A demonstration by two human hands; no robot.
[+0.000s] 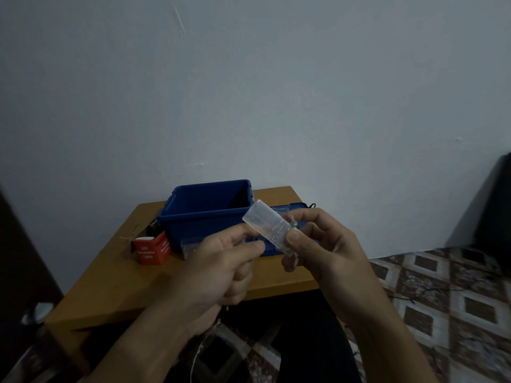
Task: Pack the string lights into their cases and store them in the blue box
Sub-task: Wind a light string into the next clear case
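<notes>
Wooden table (116,286) holds blue box (199,230); left hand (218,266) and right hand (329,250) pinch clear case (265,222).

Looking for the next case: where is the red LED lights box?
In the head view, the red LED lights box sits on the wooden table, left of the blue box.

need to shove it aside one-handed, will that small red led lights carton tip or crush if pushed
The red carton looks like thin card with its top seemingly open, so a squeeze would probably dent it. It seems light and should slide easily on the smooth wooden table. Being squat, a low push likely won't tip it.
</notes>
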